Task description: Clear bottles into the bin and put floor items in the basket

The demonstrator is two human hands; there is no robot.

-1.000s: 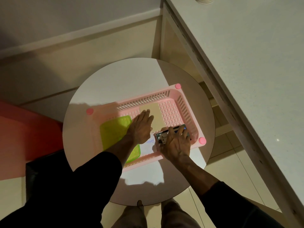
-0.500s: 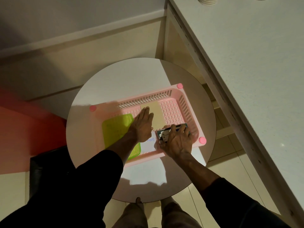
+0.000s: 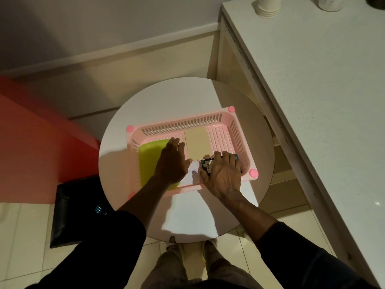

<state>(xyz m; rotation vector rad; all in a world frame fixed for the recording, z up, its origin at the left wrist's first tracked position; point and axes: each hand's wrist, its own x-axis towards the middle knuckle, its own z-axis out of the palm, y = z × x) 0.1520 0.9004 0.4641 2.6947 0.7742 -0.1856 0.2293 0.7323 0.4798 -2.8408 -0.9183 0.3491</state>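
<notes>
A pink slotted basket stands on a round white table. Inside it lie a lime-green flat item, a beige card, a white paper with blue writing and a small dark printed packet. My left hand rests flat over the green item's right edge, fingers apart, holding nothing. My right hand covers the dark packet in the basket's near right corner, fingers curled over its far edge. Most of the packet is hidden under that hand.
A black bin sits on the tiled floor left of the table, next to a red piece of furniture. A white counter runs along the right, with stacked paper cups at its far end. My feet show below the table.
My left hand has slid a little to the left, off the beige card. My right hand stays on the dark packet in the same corner.
</notes>
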